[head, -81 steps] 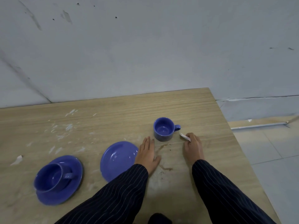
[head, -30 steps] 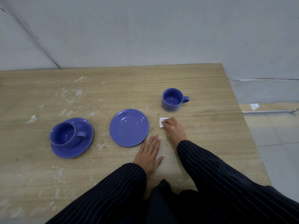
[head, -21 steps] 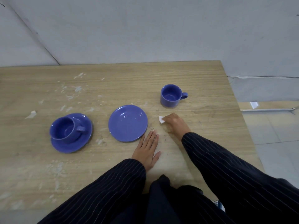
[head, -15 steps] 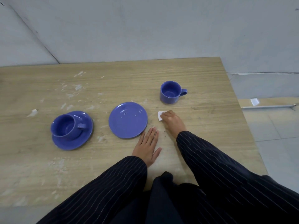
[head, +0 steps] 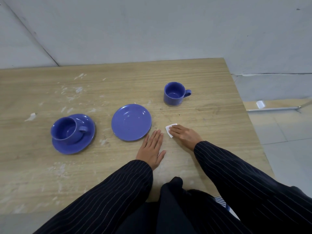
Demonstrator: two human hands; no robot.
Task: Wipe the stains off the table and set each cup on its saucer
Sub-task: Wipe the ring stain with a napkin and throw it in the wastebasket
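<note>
My right hand [head: 184, 135] presses a small white tissue [head: 169, 130] flat on the wooden table [head: 211, 129], just right of the bare blue saucer [head: 131, 122]. My left hand [head: 152, 149] rests flat, fingers together, on the table just below that saucer, holding nothing. A blue cup [head: 173, 93] stands upright on the bare table behind the tissue, handle to the right. At the left a second blue cup [head: 67, 128] sits tilted on its own saucer [head: 74, 144]. Small dark specks dot the wood between saucer and tissue.
Pale white smears and flakes cover the left and near part of the table. The table's right edge drops to a tiled floor [head: 287, 149]. A grey wall [head: 152, 31] runs along the far edge.
The brown stain seen at first near the cup is gone. My right hand has slid the tissue a little nearer and to the right. The left hand stays flat.
</note>
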